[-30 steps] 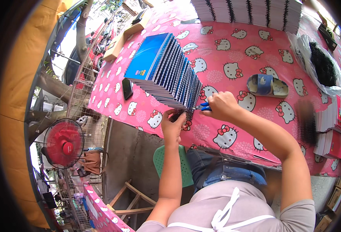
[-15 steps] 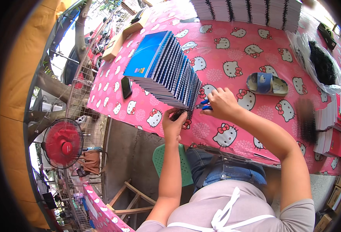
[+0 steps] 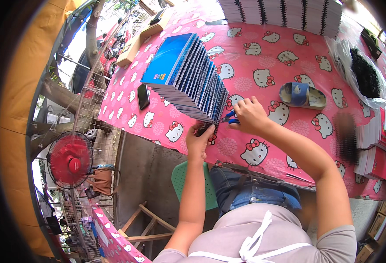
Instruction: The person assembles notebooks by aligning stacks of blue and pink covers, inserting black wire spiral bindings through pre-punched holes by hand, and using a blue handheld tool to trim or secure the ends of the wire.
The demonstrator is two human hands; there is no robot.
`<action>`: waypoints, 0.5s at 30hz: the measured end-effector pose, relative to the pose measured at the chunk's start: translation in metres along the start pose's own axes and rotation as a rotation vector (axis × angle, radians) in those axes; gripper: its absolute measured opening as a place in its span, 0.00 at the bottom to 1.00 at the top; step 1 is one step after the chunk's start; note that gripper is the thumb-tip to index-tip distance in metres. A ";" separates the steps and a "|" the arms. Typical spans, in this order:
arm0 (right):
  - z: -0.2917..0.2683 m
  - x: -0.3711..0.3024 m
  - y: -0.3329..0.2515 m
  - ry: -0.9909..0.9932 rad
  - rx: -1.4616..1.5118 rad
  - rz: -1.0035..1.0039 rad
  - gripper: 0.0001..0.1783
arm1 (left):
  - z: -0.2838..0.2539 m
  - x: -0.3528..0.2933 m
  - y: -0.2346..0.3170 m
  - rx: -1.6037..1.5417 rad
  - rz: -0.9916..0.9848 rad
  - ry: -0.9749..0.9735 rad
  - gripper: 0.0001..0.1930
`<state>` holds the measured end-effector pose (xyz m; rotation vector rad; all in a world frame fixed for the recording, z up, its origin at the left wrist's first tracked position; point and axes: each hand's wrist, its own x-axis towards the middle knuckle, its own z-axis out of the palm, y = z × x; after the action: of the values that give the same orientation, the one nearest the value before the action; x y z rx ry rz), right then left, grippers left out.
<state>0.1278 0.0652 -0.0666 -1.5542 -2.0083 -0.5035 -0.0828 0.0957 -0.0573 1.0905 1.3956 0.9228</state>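
Observation:
A tall stack of blue spiral notebooks point(image 3: 170, 59) leans on the table, its wire-bound spines facing right. At the stack's near lower end, my left hand point(image 3: 198, 141) is closed, thumb and fingers pinching the spine corner of a notebook; part of the grip is hidden. In my right hand point(image 3: 250, 115) is a pair of blue-handled pliers point(image 3: 232, 120), its fingers wrapped round the handles. The pliers' jaws point left and meet the bottom of the spines; exactly what they touch is too small to tell.
A pink patterned cloth covers the table point(image 3: 241, 83). A phone point(image 3: 143, 97) lies left of the stack, a blue slipper point(image 3: 302, 95) to the right. Bound books point(image 3: 285, 15) stand at the back. Black coils point(image 3: 363, 72) in a plastic bag and red-covered books point(image 3: 374, 162) are far right.
Both hands stay at the lower end of the stack with almost no movement. The pliers' handles look slightly more spread. The view has shifted a little.

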 end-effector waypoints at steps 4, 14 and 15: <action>-0.004 0.016 -0.015 -0.502 0.211 0.164 0.28 | 0.001 0.002 -0.009 -0.020 0.031 -0.009 0.25; 0.014 -0.006 -0.001 -0.075 0.031 0.013 0.27 | 0.004 0.001 -0.010 -0.091 -0.086 -0.068 0.22; 0.016 -0.004 -0.004 -0.084 0.023 0.012 0.27 | 0.006 0.001 -0.010 -0.067 -0.065 -0.055 0.22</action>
<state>0.1217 0.0706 -0.0808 -1.5966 -2.0590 -0.4149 -0.0777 0.0936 -0.0679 1.0070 1.3381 0.8799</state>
